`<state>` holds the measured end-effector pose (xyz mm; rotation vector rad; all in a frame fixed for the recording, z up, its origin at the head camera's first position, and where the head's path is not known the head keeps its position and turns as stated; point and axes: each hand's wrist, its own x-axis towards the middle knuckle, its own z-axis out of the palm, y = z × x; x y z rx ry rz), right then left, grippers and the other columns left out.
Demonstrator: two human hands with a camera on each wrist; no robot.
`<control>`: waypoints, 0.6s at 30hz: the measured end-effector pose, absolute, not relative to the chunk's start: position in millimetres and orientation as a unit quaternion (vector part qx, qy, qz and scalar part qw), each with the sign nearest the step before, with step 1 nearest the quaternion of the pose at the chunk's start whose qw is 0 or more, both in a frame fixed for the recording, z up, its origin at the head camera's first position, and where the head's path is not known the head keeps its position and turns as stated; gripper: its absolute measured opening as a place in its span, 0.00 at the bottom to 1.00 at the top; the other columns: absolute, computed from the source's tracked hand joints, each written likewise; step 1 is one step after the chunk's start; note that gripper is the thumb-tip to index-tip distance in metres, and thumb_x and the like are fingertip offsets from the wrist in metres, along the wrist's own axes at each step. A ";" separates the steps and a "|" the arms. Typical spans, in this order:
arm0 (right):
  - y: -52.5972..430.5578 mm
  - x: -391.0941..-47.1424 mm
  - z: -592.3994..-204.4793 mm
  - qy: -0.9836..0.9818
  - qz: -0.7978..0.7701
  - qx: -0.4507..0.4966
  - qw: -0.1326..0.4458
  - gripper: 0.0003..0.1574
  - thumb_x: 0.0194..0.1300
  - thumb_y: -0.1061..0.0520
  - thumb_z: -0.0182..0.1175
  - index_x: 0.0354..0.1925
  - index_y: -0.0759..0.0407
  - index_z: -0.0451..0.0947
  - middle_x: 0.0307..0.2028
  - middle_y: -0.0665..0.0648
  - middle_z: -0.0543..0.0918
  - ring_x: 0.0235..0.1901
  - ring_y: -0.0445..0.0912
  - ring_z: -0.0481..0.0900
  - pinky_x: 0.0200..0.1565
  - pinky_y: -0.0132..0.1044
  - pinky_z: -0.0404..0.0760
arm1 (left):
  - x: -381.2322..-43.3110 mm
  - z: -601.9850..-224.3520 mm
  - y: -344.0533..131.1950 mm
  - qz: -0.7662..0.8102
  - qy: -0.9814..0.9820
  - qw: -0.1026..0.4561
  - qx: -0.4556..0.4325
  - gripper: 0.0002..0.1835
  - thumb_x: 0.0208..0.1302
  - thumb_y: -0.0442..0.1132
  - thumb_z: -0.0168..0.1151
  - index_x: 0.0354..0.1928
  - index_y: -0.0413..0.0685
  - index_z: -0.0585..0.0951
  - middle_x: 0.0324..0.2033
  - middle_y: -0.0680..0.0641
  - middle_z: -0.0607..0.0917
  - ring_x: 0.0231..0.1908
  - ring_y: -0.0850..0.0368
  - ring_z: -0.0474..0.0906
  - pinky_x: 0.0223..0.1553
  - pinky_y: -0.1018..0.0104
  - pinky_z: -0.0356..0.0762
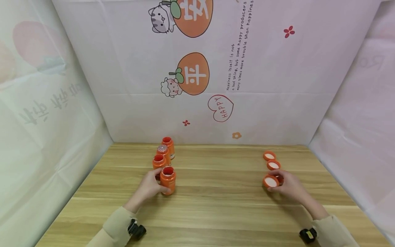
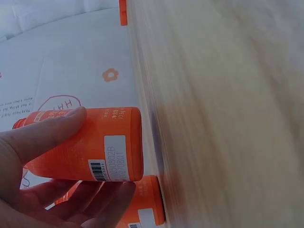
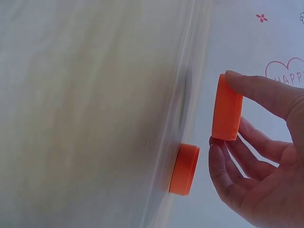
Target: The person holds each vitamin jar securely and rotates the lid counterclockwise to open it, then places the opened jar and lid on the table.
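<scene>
My left hand (image 1: 150,187) grips an orange plastic bottle (image 1: 168,183) between thumb and fingers. The bottle is upright with its mouth uncovered, and in the left wrist view its base (image 2: 137,142) is slightly off the table. Right behind it stand several more orange bottles, among them one with a silvery seal (image 1: 162,149) over its mouth and an uncapped one (image 1: 159,161). On the right, my right hand (image 1: 290,185) pinches an orange screw cap (image 3: 228,108) by its rim, white liner up, above the table. Another cap (image 3: 185,169) rests on the table beyond it.
Two orange caps, a far one (image 1: 269,155) and a nearer one (image 1: 273,165), lie liner up beyond my right hand. A wood-grain table (image 1: 216,206) spans between the hands. White printed sheets (image 1: 132,68) wall off the back and both sides.
</scene>
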<state>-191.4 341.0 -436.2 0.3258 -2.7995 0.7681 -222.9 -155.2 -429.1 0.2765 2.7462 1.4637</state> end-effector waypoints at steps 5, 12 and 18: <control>345.4 -189.9 -435.3 -0.952 0.264 0.106 0.113 0.36 0.38 0.53 0.78 0.46 0.65 0.78 0.40 0.61 0.83 0.36 0.51 0.81 0.37 0.41 0.77 | -222.7 -428.6 -160.4 0.460 0.884 0.007 0.079 0.37 0.36 0.29 0.77 0.56 0.41 0.76 0.46 0.46 0.84 0.45 0.52 0.79 0.51 0.50 0.74; 353.5 -188.2 -436.5 -0.956 0.258 0.099 0.102 0.35 0.39 0.54 0.77 0.46 0.64 0.77 0.42 0.63 0.83 0.37 0.53 0.82 0.36 0.38 0.77 | -223.1 -428.1 -167.9 0.461 0.884 0.010 0.078 0.37 0.37 0.29 0.77 0.56 0.39 0.76 0.47 0.44 0.83 0.46 0.49 0.80 0.51 0.49 0.74; 357.3 -185.6 -436.5 -0.959 0.259 0.084 0.084 0.37 0.39 0.52 0.78 0.47 0.67 0.77 0.44 0.68 0.82 0.38 0.56 0.82 0.38 0.45 0.79 | -222.3 -426.9 -173.2 0.458 0.886 0.017 0.071 0.37 0.38 0.30 0.77 0.57 0.39 0.75 0.48 0.43 0.83 0.47 0.49 0.79 0.52 0.48 0.74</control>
